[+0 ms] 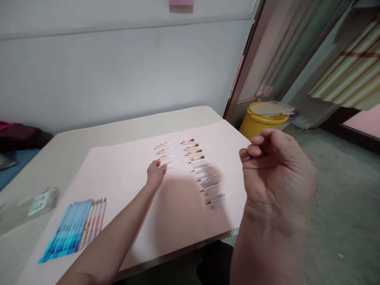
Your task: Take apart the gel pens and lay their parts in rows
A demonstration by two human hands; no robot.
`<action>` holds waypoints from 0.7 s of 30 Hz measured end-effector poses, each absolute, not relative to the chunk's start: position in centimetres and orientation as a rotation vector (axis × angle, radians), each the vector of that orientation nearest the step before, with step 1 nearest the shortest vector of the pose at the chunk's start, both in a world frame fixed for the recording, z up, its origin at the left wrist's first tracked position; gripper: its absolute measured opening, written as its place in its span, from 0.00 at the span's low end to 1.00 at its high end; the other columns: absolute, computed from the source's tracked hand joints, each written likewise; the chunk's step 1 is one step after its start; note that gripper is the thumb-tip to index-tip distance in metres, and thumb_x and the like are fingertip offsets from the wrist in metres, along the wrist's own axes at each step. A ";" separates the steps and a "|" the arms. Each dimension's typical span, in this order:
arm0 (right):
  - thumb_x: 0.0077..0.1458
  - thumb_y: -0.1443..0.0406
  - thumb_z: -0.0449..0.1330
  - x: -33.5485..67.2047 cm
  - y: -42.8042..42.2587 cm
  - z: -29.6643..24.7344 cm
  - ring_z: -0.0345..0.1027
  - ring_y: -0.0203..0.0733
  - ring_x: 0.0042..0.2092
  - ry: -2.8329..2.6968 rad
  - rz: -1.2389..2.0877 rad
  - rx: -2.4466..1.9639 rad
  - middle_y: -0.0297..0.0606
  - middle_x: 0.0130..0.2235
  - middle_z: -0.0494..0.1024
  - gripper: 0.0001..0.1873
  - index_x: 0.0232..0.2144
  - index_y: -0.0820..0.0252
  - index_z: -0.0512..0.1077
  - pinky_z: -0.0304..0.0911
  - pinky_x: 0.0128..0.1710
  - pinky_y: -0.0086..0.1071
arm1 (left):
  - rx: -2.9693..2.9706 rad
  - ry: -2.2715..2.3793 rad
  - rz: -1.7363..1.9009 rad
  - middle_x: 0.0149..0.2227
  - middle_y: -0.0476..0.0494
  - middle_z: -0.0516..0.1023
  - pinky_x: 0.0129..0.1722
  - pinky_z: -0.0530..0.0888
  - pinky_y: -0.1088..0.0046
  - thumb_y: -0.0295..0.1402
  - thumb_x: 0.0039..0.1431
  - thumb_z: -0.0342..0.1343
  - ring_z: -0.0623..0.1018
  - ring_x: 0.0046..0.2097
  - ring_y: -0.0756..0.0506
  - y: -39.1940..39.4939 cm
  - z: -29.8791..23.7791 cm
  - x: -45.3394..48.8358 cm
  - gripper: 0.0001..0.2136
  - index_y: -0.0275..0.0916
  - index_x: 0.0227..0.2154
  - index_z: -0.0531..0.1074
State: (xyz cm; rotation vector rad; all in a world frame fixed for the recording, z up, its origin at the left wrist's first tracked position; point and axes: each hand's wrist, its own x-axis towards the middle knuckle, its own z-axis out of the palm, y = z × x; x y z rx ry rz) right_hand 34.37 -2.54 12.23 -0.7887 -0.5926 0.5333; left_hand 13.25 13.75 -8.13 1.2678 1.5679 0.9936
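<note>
My left hand (155,172) reaches out over a pale pink sheet (124,174) and its closed fingers touch the lowest pen part in a short column of small pen parts (164,152). To the right lies a longer column of similar pen parts (202,168), brown-tipped at the top and clear lower down. My right hand (274,166) is raised close to the camera, off the table's right edge, with its fingers curled in loosely and nothing visible in them. A row of blue and pink pens (74,227) lies at the sheet's near left corner.
The sheet covers a beige table (89,134) set against a white wall. A clear plastic box (29,206) sits at the table's left. A yellow bucket (261,118) with a lid stands on the floor beyond the right edge, by a door frame.
</note>
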 end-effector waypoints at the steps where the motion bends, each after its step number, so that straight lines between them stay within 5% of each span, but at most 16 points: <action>1: 0.52 0.66 0.57 34.4 -2.6 12.2 0.65 0.31 0.25 -0.600 0.535 -0.786 0.31 0.28 0.71 0.05 0.26 0.56 0.72 0.64 0.27 0.29 | 1.305 1.583 0.972 0.32 0.45 0.71 0.26 0.67 0.72 0.33 0.40 0.59 0.72 0.24 0.51 13.7 -7.9 12.9 0.14 0.37 0.33 0.68; 10: 0.52 0.65 0.57 34.3 -2.3 12.1 0.66 0.31 0.26 -0.611 0.540 -0.784 0.32 0.28 0.71 0.04 0.27 0.57 0.71 0.65 0.27 0.29 | 2.442 1.576 0.534 0.46 0.44 0.69 0.42 0.66 0.70 0.31 0.55 0.49 0.69 0.48 0.44 11.1 -6.0 11.5 0.10 0.44 0.40 0.69; 21: 0.53 0.63 0.56 34.2 -2.3 12.1 0.66 0.31 0.25 -0.627 0.517 -0.826 0.31 0.28 0.71 0.05 0.27 0.57 0.70 0.65 0.26 0.28 | 2.694 1.632 0.311 0.43 0.37 0.68 0.42 0.66 0.67 0.27 0.60 0.41 0.66 0.50 0.41 12.2 -7.4 14.4 0.10 0.39 0.36 0.68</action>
